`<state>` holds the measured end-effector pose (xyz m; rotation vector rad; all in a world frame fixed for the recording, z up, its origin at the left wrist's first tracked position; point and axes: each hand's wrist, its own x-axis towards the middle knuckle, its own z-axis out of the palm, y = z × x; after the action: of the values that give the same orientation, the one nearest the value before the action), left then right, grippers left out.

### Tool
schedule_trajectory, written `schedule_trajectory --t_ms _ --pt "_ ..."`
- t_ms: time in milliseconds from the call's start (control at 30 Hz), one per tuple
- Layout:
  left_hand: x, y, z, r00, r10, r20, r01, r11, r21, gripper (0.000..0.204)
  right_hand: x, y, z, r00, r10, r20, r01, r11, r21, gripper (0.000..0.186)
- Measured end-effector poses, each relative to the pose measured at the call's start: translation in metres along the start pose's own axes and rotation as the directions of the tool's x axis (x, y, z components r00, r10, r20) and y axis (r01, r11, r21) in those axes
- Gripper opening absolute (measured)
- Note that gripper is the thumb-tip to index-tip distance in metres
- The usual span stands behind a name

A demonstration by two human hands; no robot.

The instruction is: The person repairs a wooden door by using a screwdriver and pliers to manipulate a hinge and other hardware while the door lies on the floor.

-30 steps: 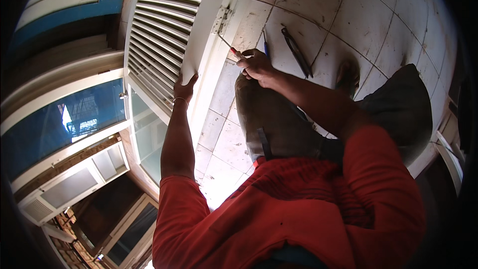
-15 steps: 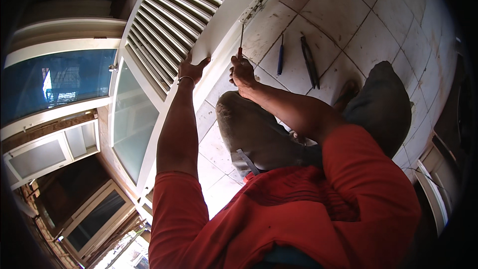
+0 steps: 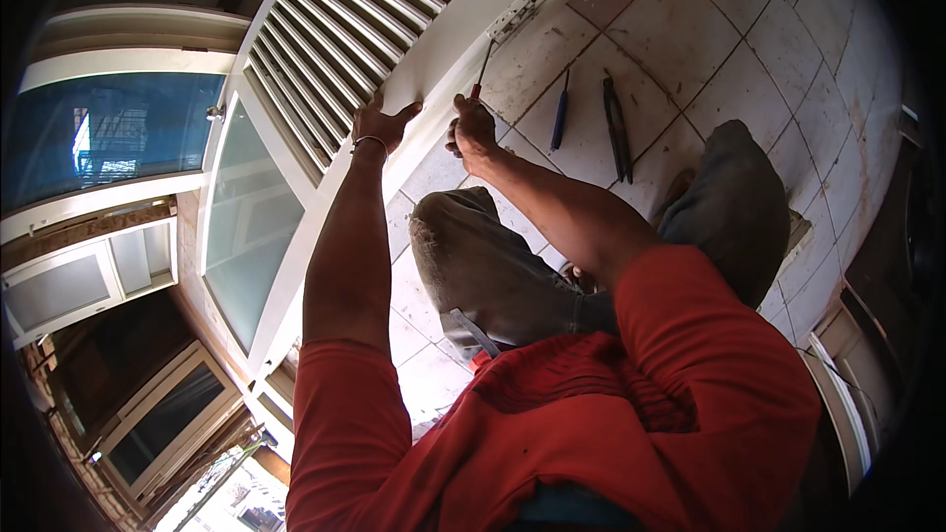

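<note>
A white louvred door [image 3: 443, 54] with a frosted glass panel [image 3: 254, 217] leans at a slant in front of me. My left hand [image 3: 382, 128] rests on its frame beside the slats, thumb stretched away from the fingers. Closed round the red handle of a screwdriver [image 3: 477, 91], my right hand [image 3: 474, 130] is by the door's outer edge. The thin shaft points up to a metal fitting [image 3: 512, 16] on that edge; whether the tip touches a screw is too small to tell.
On the tiled floor [image 3: 690, 49] right of my hand lie a blue-handled screwdriver [image 3: 560, 118] and dark pliers [image 3: 618, 128]. My bent knees [image 3: 448, 236] are close below. At left stand a blue-glass panel [image 3: 108, 133] and other framed panels [image 3: 168, 424].
The view has shifted slightly. My right hand has moved a little up relative to the picture, and the screwdriver leans more to the right. My left hand keeps its place on the door.
</note>
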<state>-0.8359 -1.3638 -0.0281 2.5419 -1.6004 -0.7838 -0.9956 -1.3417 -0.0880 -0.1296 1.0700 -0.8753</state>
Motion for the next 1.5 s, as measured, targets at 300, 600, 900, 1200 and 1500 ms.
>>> schedule_trajectory --t_ms 300,600,900,1200,1500 --pt "-0.005 -0.009 -0.007 1.000 -0.010 -0.026 0.011 0.999 0.040 0.087 0.001 -0.008 0.024 0.970 0.215 -0.110 -0.194 0.965 0.176 0.048" --pt "-0.002 -0.004 -0.003 1.000 -0.017 -0.008 0.016 0.998 -0.063 0.086 0.013 -0.029 -0.010 0.986 0.143 -0.080 -0.145 0.989 -0.018 0.053" --pt "-0.001 0.010 -0.005 0.994 0.100 -0.053 -0.096 0.993 0.063 0.089 0.001 -0.051 -0.015 0.958 0.285 -0.033 -0.282 0.957 0.074 0.049" --pt "0.003 -0.001 -0.004 0.999 -0.042 0.033 0.043 0.998 -0.045 0.089 0.007 0.005 -0.054 0.967 -0.248 -0.065 0.175 0.824 -0.538 0.047" --pt "0.005 -0.005 -0.001 0.997 -0.073 0.011 0.073 0.997 -0.023 0.086 0.011 -0.083 -0.121 0.709 -0.688 0.152 0.509 0.350 -0.786 0.032"
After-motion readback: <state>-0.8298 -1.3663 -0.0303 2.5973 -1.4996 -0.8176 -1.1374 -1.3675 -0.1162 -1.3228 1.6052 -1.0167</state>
